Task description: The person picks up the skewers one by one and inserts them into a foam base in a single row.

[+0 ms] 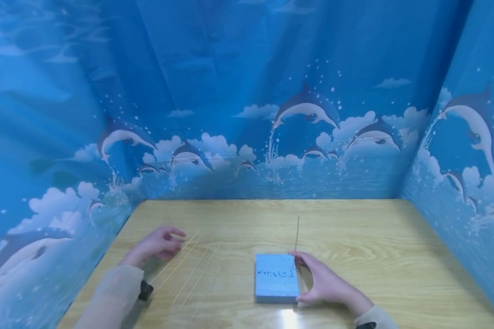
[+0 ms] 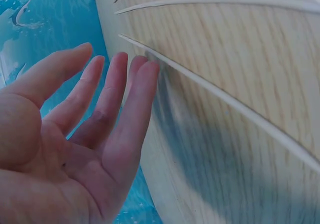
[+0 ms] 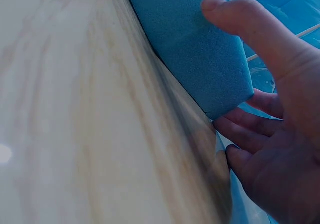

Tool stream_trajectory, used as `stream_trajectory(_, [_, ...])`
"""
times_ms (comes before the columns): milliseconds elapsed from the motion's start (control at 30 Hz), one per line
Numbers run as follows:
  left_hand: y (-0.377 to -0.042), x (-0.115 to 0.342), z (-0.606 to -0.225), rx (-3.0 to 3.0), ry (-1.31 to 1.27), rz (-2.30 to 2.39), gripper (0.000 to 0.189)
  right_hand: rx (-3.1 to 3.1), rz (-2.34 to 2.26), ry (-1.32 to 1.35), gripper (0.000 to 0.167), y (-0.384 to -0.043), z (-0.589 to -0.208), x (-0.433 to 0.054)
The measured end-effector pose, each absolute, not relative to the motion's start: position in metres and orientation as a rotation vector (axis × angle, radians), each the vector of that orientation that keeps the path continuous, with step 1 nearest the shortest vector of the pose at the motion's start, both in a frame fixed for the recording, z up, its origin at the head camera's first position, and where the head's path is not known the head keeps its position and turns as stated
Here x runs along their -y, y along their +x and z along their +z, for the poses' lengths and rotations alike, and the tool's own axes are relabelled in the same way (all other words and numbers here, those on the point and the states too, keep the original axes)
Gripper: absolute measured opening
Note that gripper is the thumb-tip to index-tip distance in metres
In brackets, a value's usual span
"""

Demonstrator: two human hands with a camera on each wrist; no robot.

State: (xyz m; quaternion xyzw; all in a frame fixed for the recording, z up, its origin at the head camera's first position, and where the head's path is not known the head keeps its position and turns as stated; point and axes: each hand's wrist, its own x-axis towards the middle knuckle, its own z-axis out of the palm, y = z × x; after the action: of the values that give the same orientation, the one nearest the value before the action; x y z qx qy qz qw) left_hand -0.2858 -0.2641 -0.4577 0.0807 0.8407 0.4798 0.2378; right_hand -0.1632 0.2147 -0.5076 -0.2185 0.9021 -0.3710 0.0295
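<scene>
A light blue foam block (image 1: 276,279) lies flat on the table, with a row of small dark marks across its top. My right hand (image 1: 328,284) grips its right side, thumb at the near corner and fingers at the far one; the right wrist view shows the thumb pressed on the foam block (image 3: 200,53). One thin wooden stick (image 1: 297,237) stands nearly upright at the block's far right part. My left hand (image 1: 161,242) hovers with loosely bent fingers and holds nothing. Beside its fingertips lies the nearest thin stick (image 2: 225,96).
Several thin sticks (image 1: 195,273) lie slanted and roughly side by side on the wood-grain table (image 1: 354,228), left of the block. A blue dolphin-print curtain (image 1: 230,114) encloses the table at the back and both sides.
</scene>
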Motion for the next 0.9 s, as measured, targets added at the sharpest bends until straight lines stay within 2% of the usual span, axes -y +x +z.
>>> stream_trajectory(333, [-0.286,0.256,-0.461,-2.372,0.128,1.186,0.042,-2.778,-1.141,-0.667,0.113,-0.163,-0.508,-0.215])
stream_trajectory(900, [-0.287,0.249,-0.472,-2.55,0.022,1.051,0.042,-2.752,-1.158,-0.613,0.113,-0.164,-0.507,-0.215])
